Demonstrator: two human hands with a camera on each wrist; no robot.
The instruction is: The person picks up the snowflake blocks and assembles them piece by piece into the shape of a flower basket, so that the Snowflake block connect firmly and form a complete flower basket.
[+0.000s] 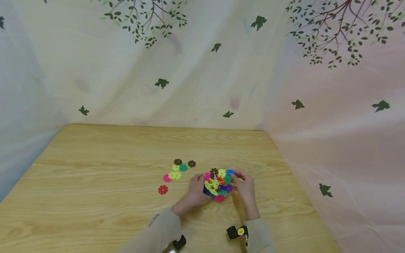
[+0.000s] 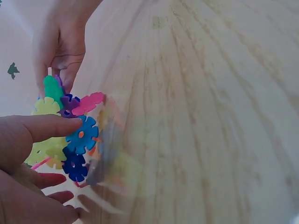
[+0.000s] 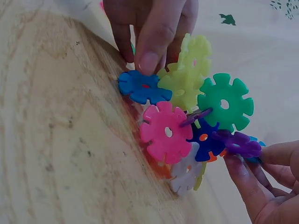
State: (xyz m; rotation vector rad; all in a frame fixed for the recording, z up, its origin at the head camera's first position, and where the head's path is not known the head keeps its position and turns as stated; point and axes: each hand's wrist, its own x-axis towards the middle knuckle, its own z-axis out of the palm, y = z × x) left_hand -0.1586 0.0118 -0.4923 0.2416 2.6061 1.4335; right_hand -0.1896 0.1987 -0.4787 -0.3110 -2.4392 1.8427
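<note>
A cluster of interlocking plastic snowflake discs (image 1: pixel 213 185) in many colours stands just above or on the table between the two hands. My left hand (image 1: pixel 197 191) grips its left side. In the left wrist view, the thumb of that hand lies over a blue disc (image 2: pixel 82 135), with the other fingers below. From the right, my right hand (image 1: pixel 245 184) pinches a blue disc (image 1: pixel 230 172) at the cluster's edge. A purple disc (image 3: pixel 238 143) lies right beside those fingertips in the right wrist view. Pink (image 3: pixel 167 132) and green discs (image 3: pixel 225 102) face that camera.
Loose discs lie left of the cluster on the wooden table (image 1: pixel 95 168): a red one (image 1: pixel 162 189), a pink one (image 1: pixel 166 178), brown ones (image 1: pixel 191 163), a green one (image 1: pixel 183 168) and yellow ones (image 1: pixel 175 175). A leaf-printed curtain (image 1: pixel 196 88) hangs behind the table and along its sides.
</note>
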